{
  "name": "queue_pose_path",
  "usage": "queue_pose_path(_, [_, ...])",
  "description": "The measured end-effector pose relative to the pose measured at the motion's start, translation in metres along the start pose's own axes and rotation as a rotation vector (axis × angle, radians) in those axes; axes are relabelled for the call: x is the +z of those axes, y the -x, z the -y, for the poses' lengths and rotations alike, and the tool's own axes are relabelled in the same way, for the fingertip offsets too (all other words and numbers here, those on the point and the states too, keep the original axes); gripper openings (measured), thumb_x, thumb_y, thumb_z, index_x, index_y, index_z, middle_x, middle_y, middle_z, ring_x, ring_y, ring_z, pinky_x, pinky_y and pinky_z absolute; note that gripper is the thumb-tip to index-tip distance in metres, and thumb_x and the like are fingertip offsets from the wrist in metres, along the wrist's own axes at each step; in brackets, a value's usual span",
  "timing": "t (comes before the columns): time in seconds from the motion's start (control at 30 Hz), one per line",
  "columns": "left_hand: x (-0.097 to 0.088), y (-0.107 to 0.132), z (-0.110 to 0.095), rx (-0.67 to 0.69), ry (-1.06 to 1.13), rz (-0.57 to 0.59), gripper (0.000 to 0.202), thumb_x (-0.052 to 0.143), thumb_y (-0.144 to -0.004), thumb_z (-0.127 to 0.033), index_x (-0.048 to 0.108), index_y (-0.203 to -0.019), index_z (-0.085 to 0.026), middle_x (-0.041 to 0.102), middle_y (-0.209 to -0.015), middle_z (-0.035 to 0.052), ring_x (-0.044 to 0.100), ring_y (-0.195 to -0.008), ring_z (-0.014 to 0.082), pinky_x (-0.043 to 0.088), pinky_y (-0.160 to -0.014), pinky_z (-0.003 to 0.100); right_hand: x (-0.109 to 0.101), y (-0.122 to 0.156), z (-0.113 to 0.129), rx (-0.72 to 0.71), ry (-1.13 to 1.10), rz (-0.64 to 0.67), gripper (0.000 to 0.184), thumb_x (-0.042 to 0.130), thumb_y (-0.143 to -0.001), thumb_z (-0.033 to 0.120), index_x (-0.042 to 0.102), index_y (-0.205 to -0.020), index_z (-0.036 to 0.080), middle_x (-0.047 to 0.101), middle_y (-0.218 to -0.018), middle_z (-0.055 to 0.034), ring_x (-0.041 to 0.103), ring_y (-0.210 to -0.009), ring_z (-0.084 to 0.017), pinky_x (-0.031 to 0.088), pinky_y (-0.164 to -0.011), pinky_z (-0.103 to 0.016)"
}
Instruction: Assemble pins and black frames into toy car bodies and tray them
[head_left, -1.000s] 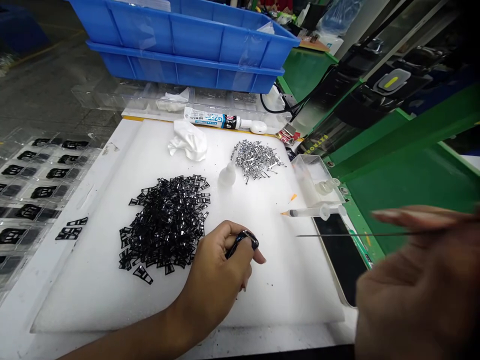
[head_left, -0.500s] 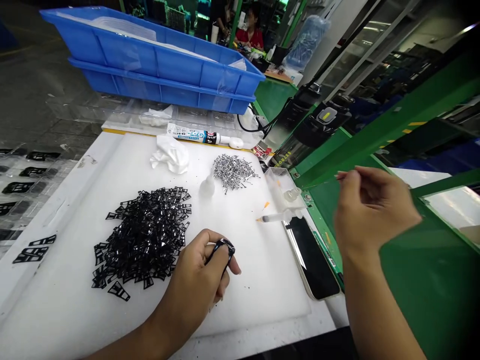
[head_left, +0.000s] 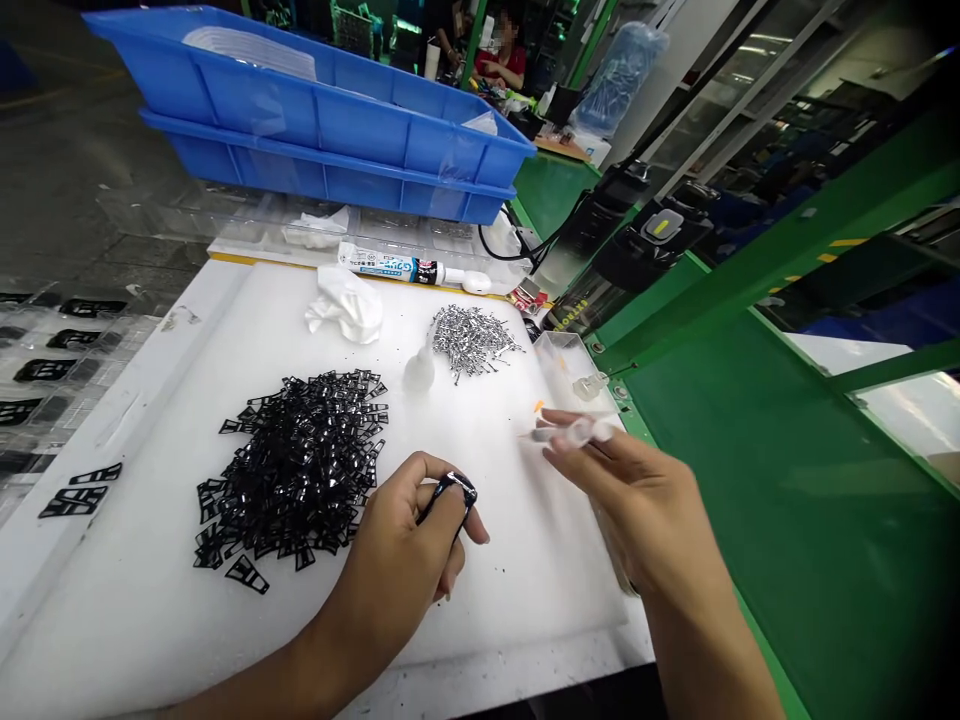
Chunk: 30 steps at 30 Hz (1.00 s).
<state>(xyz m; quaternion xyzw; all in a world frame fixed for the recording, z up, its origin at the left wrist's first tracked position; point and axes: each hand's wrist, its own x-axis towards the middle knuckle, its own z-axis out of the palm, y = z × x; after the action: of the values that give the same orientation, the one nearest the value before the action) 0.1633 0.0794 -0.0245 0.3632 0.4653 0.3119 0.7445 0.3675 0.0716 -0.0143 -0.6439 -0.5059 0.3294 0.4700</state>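
Note:
My left hand point(head_left: 412, 530) is closed around a small glossy black part point(head_left: 457, 490), pinched between thumb and fingers above the white board. My right hand point(head_left: 630, 480) is closed on a clear syringe point(head_left: 566, 433), slightly blurred, with its tip pointing left. Left of my left hand lies a heap of black plastic pieces point(head_left: 292, 470) with cut-out windows. A pile of small silver pins or screws point(head_left: 476, 340) lies farther back. A translucent dropper bottle point(head_left: 418, 372) stands between the two piles. My right hand and wrist hide most of the phone.
Blue bins point(head_left: 315, 120) are stacked behind the board. In front of them lie a glue tube point(head_left: 390, 265) and a crumpled tissue point(head_left: 345, 305). A clear box point(head_left: 559, 355) and dark bottles point(head_left: 630, 250) stand at right. Another person point(head_left: 506, 65) sits far back.
My right hand has come down and left from over the green panel and has taken hold of the syringe. My left hand keeps its hold on the black part.

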Motion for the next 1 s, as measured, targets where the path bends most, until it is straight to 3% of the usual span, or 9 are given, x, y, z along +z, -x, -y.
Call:
queue_pose_path(0.1, [-0.001,-0.002,0.0,-0.002,0.055,0.029,0.017,0.053,-0.095,-0.033,0.053,-0.088,-0.017,0.066,-0.076,0.0003,0.04,-0.044,0.0053,0.028,-0.036,0.018,0.004,-0.005,0.026,-0.018,-0.298,-0.123,0.014,0.069,-0.089,0.035,0.067,-0.097,0.024,0.068,-0.115,-0.0053,0.067,-0.107,-0.026,0.058,-0.092,-0.045])
queue_pose_path(0.17, [-0.002,-0.003,-0.001,0.01,0.131,0.066,0.015,0.055,-0.095,-0.03,0.057,-0.096,-0.016,0.069,-0.084,0.0043,0.045,-0.048,0.0063,0.033,-0.039,0.019,0.008,-0.011,0.05,-0.02,-0.533,-0.107,0.011,0.072,-0.085,0.023,0.065,-0.094,0.02,0.067,-0.097,-0.0032,0.069,-0.086,-0.017,0.059,-0.082,-0.033])
queue_pose_path(0.23, [-0.002,-0.004,-0.003,-0.002,0.289,0.106,0.021,0.054,-0.096,-0.028,0.059,-0.11,-0.013,0.071,-0.098,0.0113,0.057,-0.061,0.0101,0.044,-0.048,0.022,0.015,-0.018,0.07,0.011,-0.741,0.047,0.017,0.075,-0.081,0.023,0.065,-0.094,0.017,0.059,-0.08,0.0001,0.056,-0.065,-0.008,0.054,-0.065,-0.023])
queue_pose_path(0.3, [-0.002,-0.004,-0.004,-0.051,0.492,0.139,0.029,0.049,-0.099,-0.027,0.057,-0.122,-0.011,0.069,-0.114,0.018,0.065,-0.082,0.0167,0.055,-0.065,0.029,0.025,-0.025,0.081,0.054,-0.884,0.283,0.031,0.074,-0.08,0.043,0.063,-0.092,0.017,0.047,-0.067,0.003,0.043,-0.055,-0.007,0.044,-0.053,-0.022])
queue_pose_path(0.37, [-0.003,-0.004,-0.005,-0.109,0.646,0.154,0.032,0.047,-0.1,-0.025,0.055,-0.128,-0.009,0.066,-0.124,0.0217,0.067,-0.104,0.0236,0.058,-0.083,0.039,0.036,-0.029,0.082,0.07,-0.954,0.384,0.041,0.061,-0.084,0.059,0.06,-0.085,0.018,0.034,-0.055,0.0059,0.031,-0.047,-0.008,0.034,-0.045,-0.023])
queue_pose_path(0.47, [-0.004,-0.005,-0.005,-0.153,0.746,0.177,0.033,0.051,-0.098,-0.017,0.054,-0.13,-0.009,0.064,-0.128,0.0213,0.063,-0.119,0.0303,0.053,-0.1,0.046,0.049,-0.028,0.071,0.107,-1.008,0.186,0.032,0.039,-0.095,0.044,0.051,-0.076,0.021,0.02,-0.047,0.0074,0.015,-0.04,-0.009,0.02,-0.038,-0.023])
queue_pose_path(0.6, [-0.005,-0.006,-0.003,-0.164,0.792,0.247,0.037,0.054,-0.096,-0.012,0.052,-0.133,-0.012,0.064,-0.129,0.0185,0.065,-0.116,0.032,0.055,-0.098,0.046,0.056,-0.021,0.061,0.169,-1.005,-0.054,0.018,0.036,-0.089,0.032,0.045,-0.076,0.024,0.02,-0.045,0.0076,0.011,-0.038,-0.01,0.019,-0.035,-0.023])
queue_pose_path(0.8, [-0.003,-0.006,0.0,-0.182,0.82,0.249,0.031,0.051,-0.098,-0.013,0.055,-0.128,-0.011,0.065,-0.12,0.0165,0.071,-0.098,0.0245,0.059,-0.089,0.047,0.061,-0.014,0.06,0.209,-0.994,-0.007,0.015,0.039,-0.09,0.036,0.044,-0.079,0.025,0.018,-0.046,0.0085,0.009,-0.038,-0.009,0.022,-0.035,-0.021])
queue_pose_path(1.0, [-0.004,-0.006,0.001,-0.182,0.805,0.244,0.031,0.053,-0.097,-0.014,0.056,-0.128,-0.01,0.062,-0.128,0.0186,0.069,-0.1,0.0242,0.059,-0.091,0.047,0.067,-0.013,0.057,0.203,-0.956,-0.028,0.016,0.041,-0.089,0.038,0.044,-0.079,0.026,0.019,-0.044,0.0084,0.01,-0.037,-0.01,0.024,-0.035,-0.022])
